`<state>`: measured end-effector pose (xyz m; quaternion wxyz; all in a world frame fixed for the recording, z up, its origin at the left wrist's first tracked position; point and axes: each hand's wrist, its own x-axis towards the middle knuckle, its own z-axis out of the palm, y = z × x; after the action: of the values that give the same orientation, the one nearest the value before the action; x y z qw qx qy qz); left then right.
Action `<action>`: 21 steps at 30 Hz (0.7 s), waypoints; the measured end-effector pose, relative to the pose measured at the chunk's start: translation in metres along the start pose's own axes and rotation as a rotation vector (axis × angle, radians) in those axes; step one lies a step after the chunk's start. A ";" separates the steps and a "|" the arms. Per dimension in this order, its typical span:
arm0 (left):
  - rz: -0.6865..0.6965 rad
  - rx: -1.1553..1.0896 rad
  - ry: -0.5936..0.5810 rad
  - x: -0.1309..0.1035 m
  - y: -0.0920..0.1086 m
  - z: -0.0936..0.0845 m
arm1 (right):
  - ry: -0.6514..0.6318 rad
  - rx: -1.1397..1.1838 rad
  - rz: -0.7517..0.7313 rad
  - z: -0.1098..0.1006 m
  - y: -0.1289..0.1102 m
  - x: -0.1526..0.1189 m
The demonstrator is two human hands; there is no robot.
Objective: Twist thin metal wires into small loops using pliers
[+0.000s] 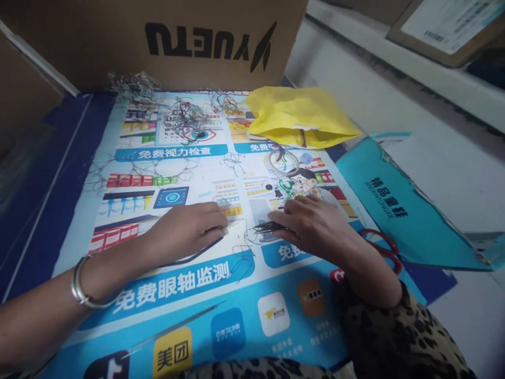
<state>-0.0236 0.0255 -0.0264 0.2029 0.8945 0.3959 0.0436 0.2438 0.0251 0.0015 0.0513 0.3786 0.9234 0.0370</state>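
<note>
In the middle of the printed sheet, my left hand (pixel 205 223) is closed in a pinch on a thin wire (pixel 235 223), whose end sticks out to the right of the fingertips. My right hand (pixel 315 218) is wrapped round a dark, pointed tool that looks like tweezers (pixel 265 227), tips toward the left hand. A small gap separates the tips from the left fingers. Fine looped wire (pixel 242 252) lies on the sheet just below and between both hands. Past the right hand lie a clear ring (pixel 283 162), like a tape roll, and coloured threads (pixel 287 184).
Tangled wire piles (pixel 185 116) lie toward the back, with a loose wire strand (pixel 158 167) at left. A yellow bag (pixel 300 113) sits back right. Red-handled scissors (pixel 389 247) lie near my right forearm, beside blue cardboard (pixel 398 205). A large carton (pixel 221 68) stands behind.
</note>
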 end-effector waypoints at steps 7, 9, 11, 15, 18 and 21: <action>0.104 -0.042 -0.065 -0.001 0.000 -0.001 | -0.015 0.074 -0.001 0.002 -0.004 0.001; 0.118 -0.023 -0.073 -0.001 0.000 -0.002 | -0.014 0.060 0.022 0.002 -0.004 0.001; 0.124 0.020 -0.079 -0.001 0.001 -0.001 | 0.005 0.030 0.054 0.002 -0.003 0.001; 0.172 0.107 -0.073 -0.001 0.002 0.001 | 0.037 -0.014 0.085 0.004 0.000 0.003; 0.217 0.129 -0.053 -0.001 0.002 0.002 | 0.023 -0.051 0.094 0.004 0.001 0.004; 0.246 0.120 -0.072 -0.002 0.005 0.000 | 0.006 -0.070 0.057 0.002 0.002 0.000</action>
<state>-0.0216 0.0216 -0.0242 0.1559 0.9479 0.2775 0.0125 0.2451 0.0266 -0.0003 0.0607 0.4025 0.9106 0.0719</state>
